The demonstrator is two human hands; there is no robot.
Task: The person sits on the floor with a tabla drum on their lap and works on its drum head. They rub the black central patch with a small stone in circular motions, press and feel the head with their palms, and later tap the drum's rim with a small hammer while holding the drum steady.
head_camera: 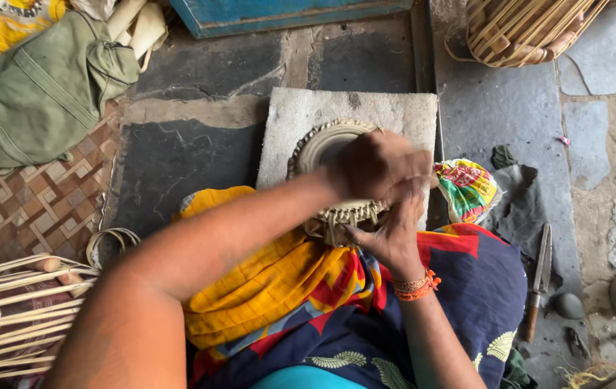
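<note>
A person sits on the floor (200, 155), seen from above, with a small round drum (326, 148) propped against the lap and resting on a pale stone slab (394, 112), which steadies it and lifts it off the ground. The left hand (376, 166) lies over the drum's rim, fingers curled tight on it, seemingly to hold it from turning. The right hand (390, 234) comes up from below, fingers bent around the woven lacing (347, 215) at the near edge; whether they pinch a strap is hidden. A knife (538, 281) lies on the floor to the right, within reach. Drum frames (524, 29) stand at the top right and lower left. A green bag (41, 94) sits at the upper left.
</note>
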